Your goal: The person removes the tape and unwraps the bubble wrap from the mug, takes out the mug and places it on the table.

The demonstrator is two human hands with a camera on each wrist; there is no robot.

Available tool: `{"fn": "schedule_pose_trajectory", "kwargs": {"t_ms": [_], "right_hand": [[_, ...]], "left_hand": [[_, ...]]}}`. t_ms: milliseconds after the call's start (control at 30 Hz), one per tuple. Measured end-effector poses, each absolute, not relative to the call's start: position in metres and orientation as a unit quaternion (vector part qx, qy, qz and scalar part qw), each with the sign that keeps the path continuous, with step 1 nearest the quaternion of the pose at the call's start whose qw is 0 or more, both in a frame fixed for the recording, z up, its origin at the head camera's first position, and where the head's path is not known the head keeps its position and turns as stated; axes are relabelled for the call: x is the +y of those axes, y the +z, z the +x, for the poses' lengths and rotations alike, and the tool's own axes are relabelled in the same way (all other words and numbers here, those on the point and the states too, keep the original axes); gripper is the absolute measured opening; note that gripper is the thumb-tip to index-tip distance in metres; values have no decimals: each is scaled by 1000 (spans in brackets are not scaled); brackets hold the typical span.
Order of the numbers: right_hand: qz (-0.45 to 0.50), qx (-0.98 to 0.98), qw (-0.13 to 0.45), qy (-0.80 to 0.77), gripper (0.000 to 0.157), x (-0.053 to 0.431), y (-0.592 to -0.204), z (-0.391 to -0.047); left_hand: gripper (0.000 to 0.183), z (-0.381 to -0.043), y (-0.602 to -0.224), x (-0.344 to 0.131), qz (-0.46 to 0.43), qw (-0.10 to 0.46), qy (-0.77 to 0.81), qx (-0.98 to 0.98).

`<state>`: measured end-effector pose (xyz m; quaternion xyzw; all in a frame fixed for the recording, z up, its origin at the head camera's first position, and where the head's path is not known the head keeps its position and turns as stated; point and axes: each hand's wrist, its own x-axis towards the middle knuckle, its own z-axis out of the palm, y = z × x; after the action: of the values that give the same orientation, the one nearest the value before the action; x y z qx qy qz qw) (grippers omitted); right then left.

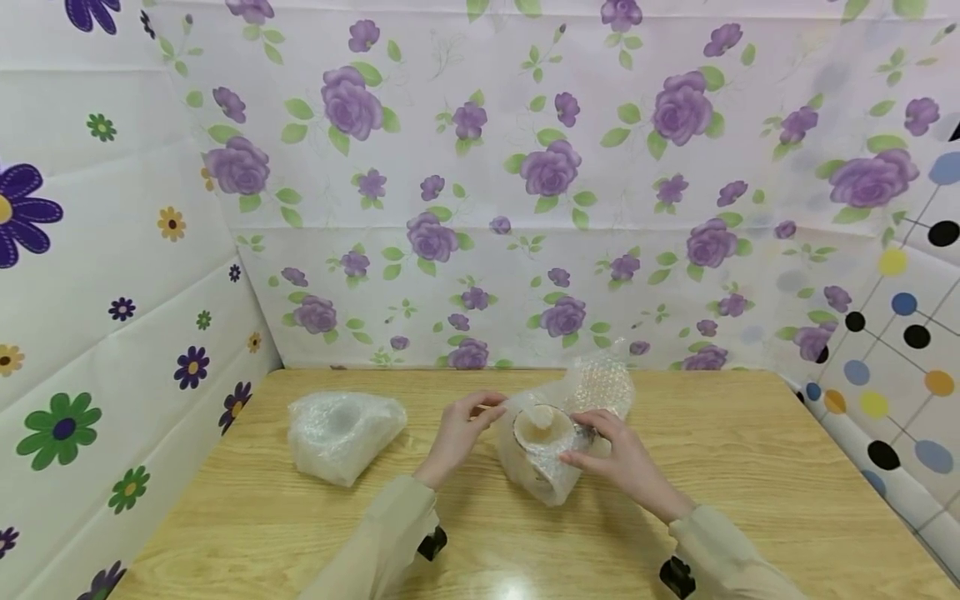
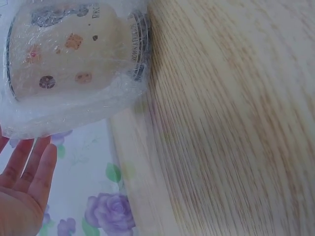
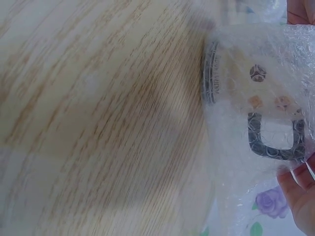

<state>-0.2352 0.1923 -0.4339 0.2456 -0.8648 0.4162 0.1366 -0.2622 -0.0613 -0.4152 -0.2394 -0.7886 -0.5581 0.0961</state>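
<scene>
A pale mug with a dark rim and small printed pictures stands upright inside clear bubble wrap. Its dark handle shows through the wrap on the right side. My left hand touches the wrap's left edge; in the left wrist view its fingers look fairly straight. From the right, my right hand holds the wrapped mug by its handle side, thumb in front and fingers behind. A pale piece sits in the mug's mouth; what it is cannot be made out.
Another bubble-wrapped bundle lies to the left on the wooden table, its contents hard to make out. A loose flap of bubble wrap stands up behind the mug. Flowered cloth hangs along the table's back edge.
</scene>
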Motion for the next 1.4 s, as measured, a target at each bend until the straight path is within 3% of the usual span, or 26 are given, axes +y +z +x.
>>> {"fn": "schedule_pose_trajectory", "kwargs": {"t_ms": [233,500,1000,1400], "right_hand": [[243,-866,134,416,61,192,-434,-234],[248,-865,137,415,62,193,-435,-235],[249,-862,143,417,60,193,-437,-236],[252,-859,147,420,58,192,-438,-236]], "left_hand": [[20,-249,-395,-61,-218,86,-587,-775],[25,-276,-425,-68,-173,110,-584,-786],[27,-293,-432,-78,-117,78,-633,-762],[22,-299,-440,-85,-102,84,-644,-753]]}}
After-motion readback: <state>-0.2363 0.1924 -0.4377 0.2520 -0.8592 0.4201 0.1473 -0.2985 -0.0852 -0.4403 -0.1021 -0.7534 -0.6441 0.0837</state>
